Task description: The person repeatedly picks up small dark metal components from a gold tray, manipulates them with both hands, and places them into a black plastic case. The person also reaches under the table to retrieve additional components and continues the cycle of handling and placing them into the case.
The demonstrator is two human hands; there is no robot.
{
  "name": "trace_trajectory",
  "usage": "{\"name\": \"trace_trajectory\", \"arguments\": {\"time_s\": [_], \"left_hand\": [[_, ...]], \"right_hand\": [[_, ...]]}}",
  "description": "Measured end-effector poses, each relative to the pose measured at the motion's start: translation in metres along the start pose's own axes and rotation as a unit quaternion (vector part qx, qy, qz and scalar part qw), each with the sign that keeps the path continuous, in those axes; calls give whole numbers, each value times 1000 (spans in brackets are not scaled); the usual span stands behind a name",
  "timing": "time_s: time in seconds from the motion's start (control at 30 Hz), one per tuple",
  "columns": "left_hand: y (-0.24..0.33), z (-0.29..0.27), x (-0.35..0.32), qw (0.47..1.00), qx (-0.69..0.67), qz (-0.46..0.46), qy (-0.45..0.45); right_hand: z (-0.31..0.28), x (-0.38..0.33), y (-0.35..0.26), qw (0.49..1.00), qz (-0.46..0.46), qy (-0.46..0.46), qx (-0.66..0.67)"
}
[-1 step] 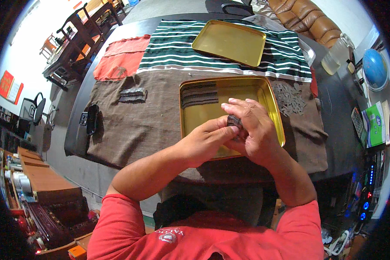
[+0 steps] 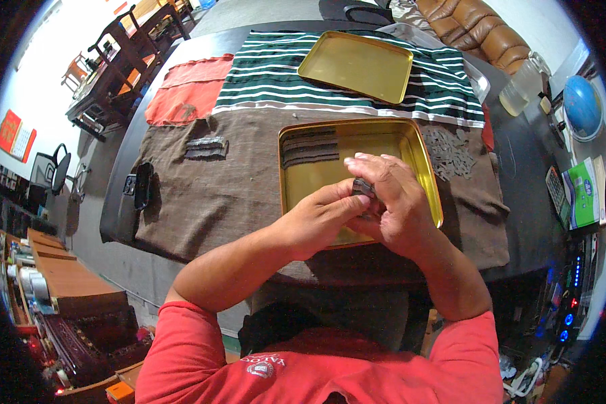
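Note:
Over the near right part of a gold metal tin (image 2: pixel 432 185), both of my hands meet around a small bundle of dark strips (image 2: pixel 363 187). My left hand (image 2: pixel 324 214) pinches the bundle between thumb and fingers. Around its right side curls my right hand (image 2: pixel 398 198), its upper fingers stretched across the top. My palms hide the lower part of the bundle. Inside the tin, several rows of dark brown strips (image 2: pixel 310 147) lie side by side in the far left corner. Loose grey-brown sticks (image 2: pixel 449 153) form a heap just right of the tin.
A brown cloth (image 2: pixel 249 178) covers the table's near part. Another short stack of strips (image 2: pixel 207 147) lies left of the tin. Beyond it are a red cloth (image 2: pixel 188 87), a green striped cloth (image 2: pixel 262 74) and a gold lid (image 2: pixel 357 66). A dark case (image 2: pixel 140 185) sits at the left.

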State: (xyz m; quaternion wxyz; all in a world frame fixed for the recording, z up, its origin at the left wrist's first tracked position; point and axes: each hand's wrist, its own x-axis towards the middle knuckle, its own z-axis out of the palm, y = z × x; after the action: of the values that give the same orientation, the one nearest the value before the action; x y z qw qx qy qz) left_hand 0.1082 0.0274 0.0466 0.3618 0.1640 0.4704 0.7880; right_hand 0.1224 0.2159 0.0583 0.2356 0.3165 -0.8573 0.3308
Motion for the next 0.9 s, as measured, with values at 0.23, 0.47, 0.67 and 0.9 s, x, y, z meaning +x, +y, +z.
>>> {"name": "trace_trajectory", "arguments": {"time_s": [0.23, 0.47, 0.67, 0.9], "left_hand": [[4, -6, 1, 990, 130, 51, 22], [7, -4, -1, 928, 371, 32, 30], [5, -4, 0, 871, 480, 92, 40], [7, -4, -2, 847, 524, 81, 32]], "right_hand": [[-19, 4, -4, 965, 124, -9, 232], [-6, -2, 0, 935, 153, 27, 320], [-8, 0, 0, 948, 142, 17, 286], [-13, 3, -1, 966, 90, -7, 243]]}}
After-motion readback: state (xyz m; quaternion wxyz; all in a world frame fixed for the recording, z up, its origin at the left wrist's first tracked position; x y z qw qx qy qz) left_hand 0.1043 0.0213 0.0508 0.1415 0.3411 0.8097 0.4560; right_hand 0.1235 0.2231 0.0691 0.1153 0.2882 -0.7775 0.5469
